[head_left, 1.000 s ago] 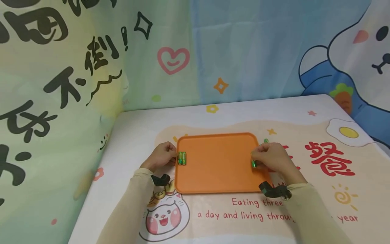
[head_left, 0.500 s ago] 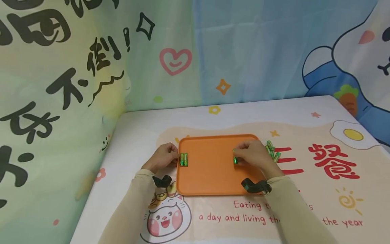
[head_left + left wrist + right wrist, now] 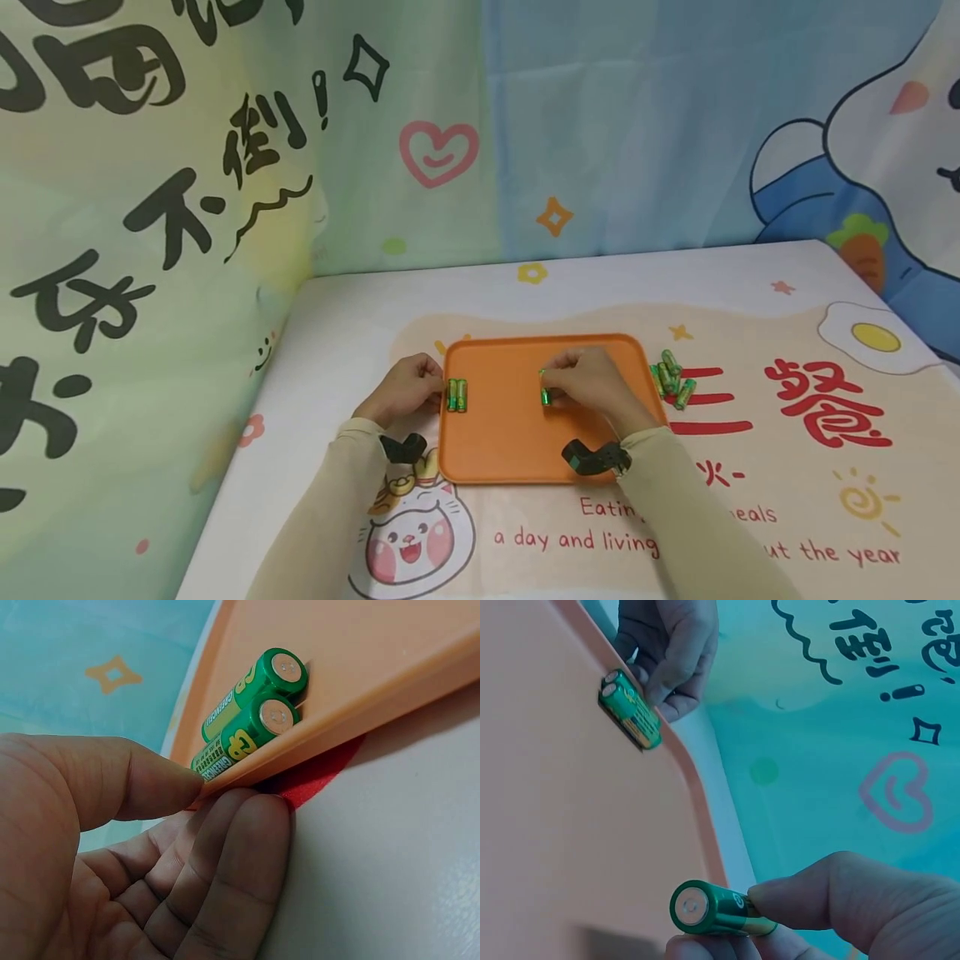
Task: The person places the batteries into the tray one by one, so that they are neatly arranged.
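An orange tray (image 3: 510,454) lies on the table, with two green batteries (image 3: 457,395) side by side along its left wall. My left hand (image 3: 405,390) pinches the tray's left rim, thumb on top and fingers underneath, as the left wrist view shows. The thumb tip is right beside the two batteries (image 3: 244,731). Over the middle of the tray, my right hand (image 3: 592,385) holds a third green battery (image 3: 545,390) between thumb and fingers. In the right wrist view this battery (image 3: 712,909) has its flat end toward the camera.
Several more green batteries (image 3: 670,377) lie in a loose pile on the tablecloth just beyond the tray's right edge. Behind the table (image 3: 810,287) hangs a printed curtain (image 3: 630,125), and another printed cloth covers the left side.
My right hand has carried its battery leftward from the tray's right edge to over its middle, uncovering the pile on the right. The left hand stays at the rim.
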`<state>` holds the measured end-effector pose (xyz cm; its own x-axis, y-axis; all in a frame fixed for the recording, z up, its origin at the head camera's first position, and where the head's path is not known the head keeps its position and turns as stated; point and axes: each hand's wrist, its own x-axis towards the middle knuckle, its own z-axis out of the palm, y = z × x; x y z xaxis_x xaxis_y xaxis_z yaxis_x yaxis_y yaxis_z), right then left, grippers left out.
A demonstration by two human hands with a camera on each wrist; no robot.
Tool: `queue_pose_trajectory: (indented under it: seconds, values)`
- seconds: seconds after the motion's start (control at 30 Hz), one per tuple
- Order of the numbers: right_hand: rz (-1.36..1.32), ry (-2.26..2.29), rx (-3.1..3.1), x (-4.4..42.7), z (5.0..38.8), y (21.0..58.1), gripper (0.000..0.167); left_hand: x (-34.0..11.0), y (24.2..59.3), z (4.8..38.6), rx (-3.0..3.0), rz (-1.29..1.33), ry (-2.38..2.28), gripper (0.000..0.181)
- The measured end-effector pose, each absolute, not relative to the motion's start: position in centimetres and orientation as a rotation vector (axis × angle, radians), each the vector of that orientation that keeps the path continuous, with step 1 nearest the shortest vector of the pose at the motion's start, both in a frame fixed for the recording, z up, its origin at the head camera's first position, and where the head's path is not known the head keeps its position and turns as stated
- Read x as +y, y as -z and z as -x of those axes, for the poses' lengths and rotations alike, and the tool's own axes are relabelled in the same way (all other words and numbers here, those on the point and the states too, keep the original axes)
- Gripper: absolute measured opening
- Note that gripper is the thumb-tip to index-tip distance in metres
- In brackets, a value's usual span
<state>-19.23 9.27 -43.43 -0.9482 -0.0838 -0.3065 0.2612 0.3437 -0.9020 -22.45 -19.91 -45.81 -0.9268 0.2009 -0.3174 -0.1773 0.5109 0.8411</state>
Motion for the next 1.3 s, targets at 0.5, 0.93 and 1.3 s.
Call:
queue_pose_trajectory:
  seconds: [0.5,0.93,1.3]
  values:
    - [-0.117,1.658,2.298,6.4,20.0,44.4,0.02,-19.8,46.5,22.3,2.377,-0.029,-1.409,0.012]
    - [-0.1,1.707,2.236,3.4,20.8,45.0,0.016,-19.8,46.3,22.3,2.409,-0.029,-1.376,0.01]
    - [-0.061,1.715,2.25,1.4,21.1,45.0,0.015,-19.9,46.1,22.6,2.415,-0.036,-1.385,0.009]
